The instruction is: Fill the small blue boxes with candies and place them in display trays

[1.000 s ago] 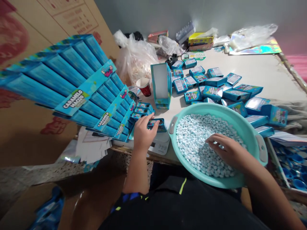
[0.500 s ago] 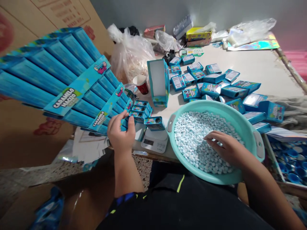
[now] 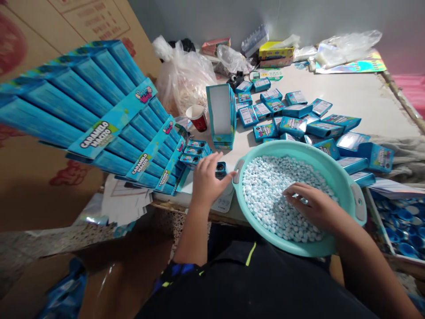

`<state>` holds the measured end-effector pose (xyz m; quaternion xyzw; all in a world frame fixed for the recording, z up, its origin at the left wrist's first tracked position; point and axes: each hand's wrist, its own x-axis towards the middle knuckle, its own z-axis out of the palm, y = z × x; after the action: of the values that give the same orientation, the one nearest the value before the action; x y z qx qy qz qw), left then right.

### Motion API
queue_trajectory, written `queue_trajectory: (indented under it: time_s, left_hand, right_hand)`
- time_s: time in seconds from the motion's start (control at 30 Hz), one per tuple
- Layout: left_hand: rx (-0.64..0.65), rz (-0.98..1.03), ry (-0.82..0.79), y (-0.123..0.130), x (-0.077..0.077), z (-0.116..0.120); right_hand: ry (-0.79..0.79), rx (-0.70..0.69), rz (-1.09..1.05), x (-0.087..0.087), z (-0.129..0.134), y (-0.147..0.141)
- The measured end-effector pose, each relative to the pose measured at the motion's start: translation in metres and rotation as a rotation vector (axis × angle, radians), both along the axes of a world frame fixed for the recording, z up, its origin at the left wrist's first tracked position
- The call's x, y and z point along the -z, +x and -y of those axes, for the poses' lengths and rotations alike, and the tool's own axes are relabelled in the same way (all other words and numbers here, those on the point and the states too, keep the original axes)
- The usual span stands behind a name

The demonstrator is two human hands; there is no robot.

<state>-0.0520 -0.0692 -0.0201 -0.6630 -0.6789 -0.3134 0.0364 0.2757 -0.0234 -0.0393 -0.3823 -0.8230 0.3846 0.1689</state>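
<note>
My left hand (image 3: 210, 179) is open, its thumb spread from the fingers. It reaches over a small blue box (image 3: 221, 169) with a round hole in its top, which stands on a white kitchen scale (image 3: 223, 204). The hand hides much of both. My right hand (image 3: 307, 204) lies on small pale-blue candies (image 3: 265, 195) in a turquoise bowl (image 3: 247, 221). Its fingertips are drawn together in a pinch; whatever may be between them cannot be made out. Behind my left hand, several like boxes (image 3: 194, 155) stand in a blue display tray.
Nested blue display trays (image 3: 109, 124) lean at left against a large cardboard box (image 3: 36, 186). An upright stack of display cartons (image 3: 221, 113), a paper cup (image 3: 197, 117) and a plastic bag (image 3: 186, 75) stand behind. Several blue boxes (image 3: 294, 126) cover the table's right; blue caps (image 3: 403, 226) fill a side box.
My left hand has moved right, from beside the display trays to over the box on the scale, its fingers spreading. My right hand stays on the candies, nearly unmoved.
</note>
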Motion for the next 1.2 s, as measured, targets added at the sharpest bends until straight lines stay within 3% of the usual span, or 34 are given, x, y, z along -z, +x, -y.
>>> queue_trajectory:
  time_s: [0.13,0.5,0.77,0.93,1.07,1.2]
  left_hand:
    - [-0.028,-0.048,-0.049,-0.001,0.012,-0.006]
    - [-0.105,-0.262,0.006,-0.075,0.005,0.019]
    - [-0.082,-0.216,-0.034,-0.091,0.026,0.023]
    - [-0.087,-0.084,0.044,-0.097,0.033,0.022]
    - [-0.146,-0.015,0.095,-0.096,0.053,0.018]
    - [-0.162,-0.086,0.081,-0.093,0.068,0.012]
  right_hand:
    - [-0.007,-0.002,0.007,0.0,0.0,0.0]
    - [-0.031,0.008,-0.004,-0.001,-0.001,-0.003]
    - [-0.038,0.014,-0.005,0.001,-0.003,-0.005]
    - [-0.027,0.021,-0.012,0.001,-0.004,-0.007]
    - [-0.022,0.023,0.001,0.001,-0.004,-0.007]
    - [0.004,0.005,0.011,0.002,-0.005,-0.008]
